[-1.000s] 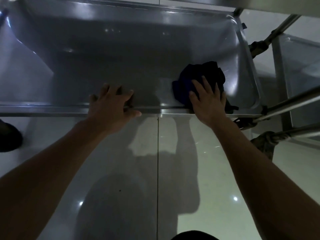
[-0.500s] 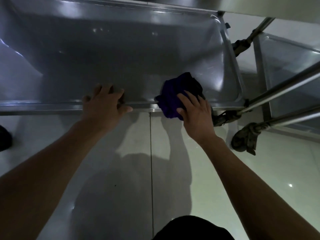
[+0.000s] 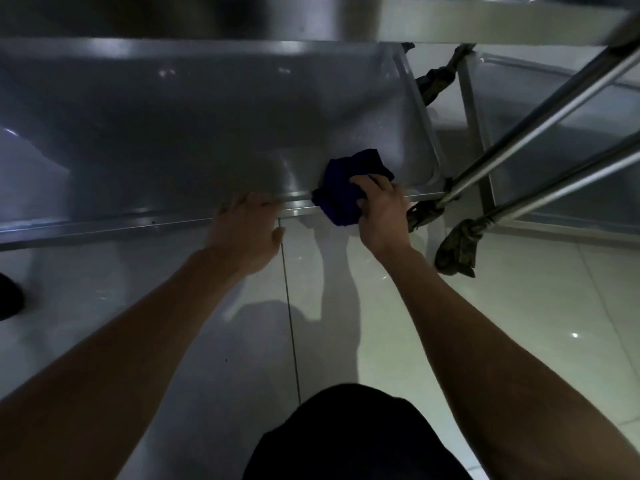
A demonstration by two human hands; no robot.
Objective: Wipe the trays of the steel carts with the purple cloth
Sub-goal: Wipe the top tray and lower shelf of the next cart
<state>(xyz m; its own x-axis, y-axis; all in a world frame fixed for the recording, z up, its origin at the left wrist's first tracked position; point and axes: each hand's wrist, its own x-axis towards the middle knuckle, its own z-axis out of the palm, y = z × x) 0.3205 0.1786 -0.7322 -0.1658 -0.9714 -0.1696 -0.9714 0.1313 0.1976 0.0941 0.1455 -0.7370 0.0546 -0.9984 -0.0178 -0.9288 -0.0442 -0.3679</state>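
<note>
A steel cart tray [image 3: 173, 133] fills the upper half of the head view, low above the tiled floor. The purple cloth [image 3: 341, 188] is bunched over the tray's near rim toward its right corner, hanging partly outside. My right hand [image 3: 381, 213] grips the cloth from the right, fingers curled into it. My left hand [image 3: 246, 233] lies at the near rim to the left of the cloth, blurred, fingers spread toward the edge.
A second steel cart [image 3: 554, 133] stands to the right with slanted steel bars [image 3: 519, 140] across it. Rag-wrapped castors [image 3: 457, 244] sit by the tray's right corner. A dark shoe [image 3: 8, 296] shows at the left edge. Glossy tiles lie below.
The cloth has been dragged from the tray floor up and over the near rim, and my right hand has curled round it. My left hand has slid right and back along the rim.
</note>
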